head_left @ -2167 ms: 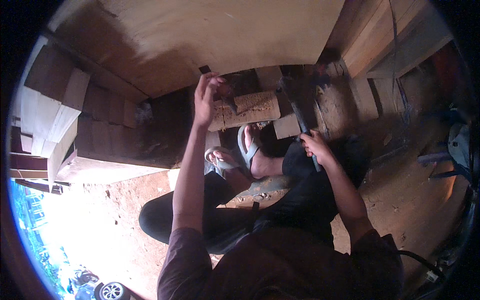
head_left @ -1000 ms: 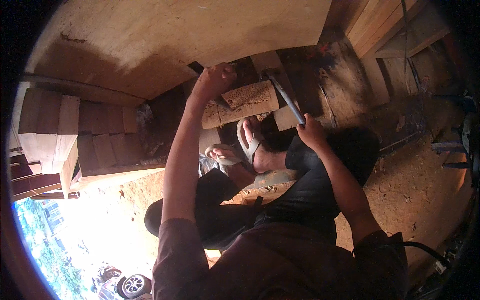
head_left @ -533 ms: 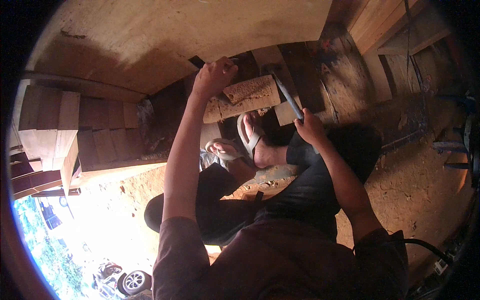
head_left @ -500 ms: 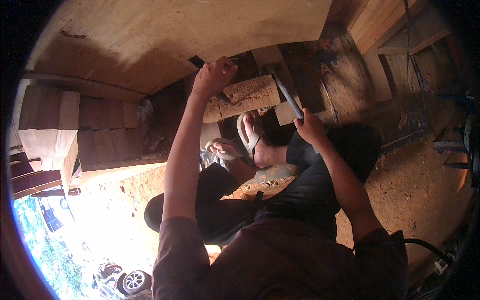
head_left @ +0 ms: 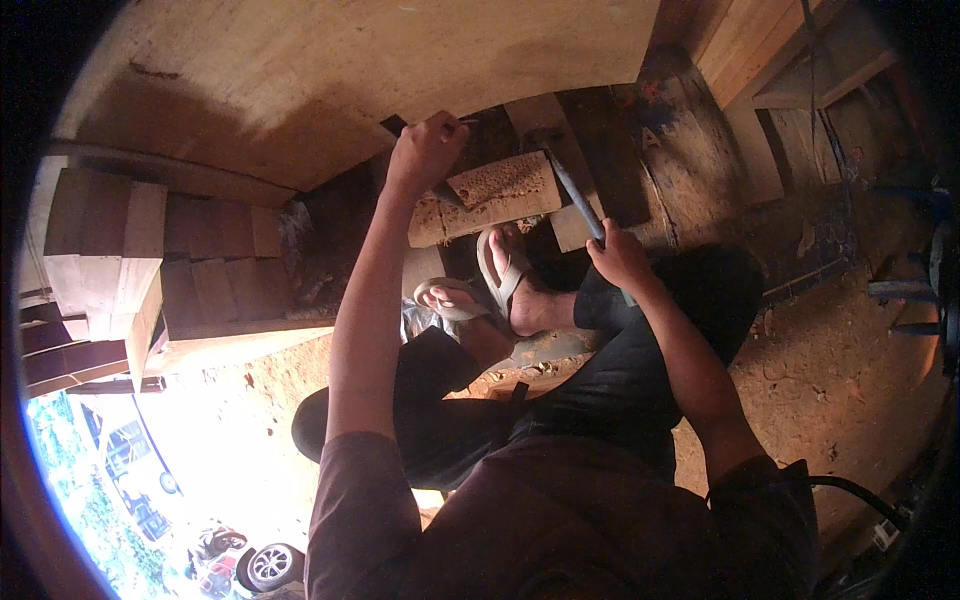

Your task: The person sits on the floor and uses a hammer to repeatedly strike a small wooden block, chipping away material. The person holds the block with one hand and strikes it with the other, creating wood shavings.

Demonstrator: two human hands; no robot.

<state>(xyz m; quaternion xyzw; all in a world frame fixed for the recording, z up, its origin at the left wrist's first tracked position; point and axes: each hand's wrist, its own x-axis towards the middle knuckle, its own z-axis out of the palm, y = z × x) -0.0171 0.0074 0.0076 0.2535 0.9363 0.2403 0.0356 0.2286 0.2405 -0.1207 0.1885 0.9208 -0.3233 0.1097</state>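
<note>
One pitted block (head_left: 500, 190) is lying at 12 o'clock; left grip (head_left: 428, 152) is hovering near the panel (head_left: 420, 55) edge, closure unclear; right grip (head_left: 620, 257) is clasping a handled tool (head_left: 574, 190), open room separating both.

Lower left — spoked wheel (head_left: 271, 567), bright foliage (head_left: 98, 515).

it's a workshop, shown by stacked wooden blocks (head_left: 100, 240) and a hammer (head_left: 577, 190).

The tool handle (head_left: 575, 195) is blue-grey, the spotted block (head_left: 510, 184) tan, the trousers (head_left: 590, 410) black.
</note>
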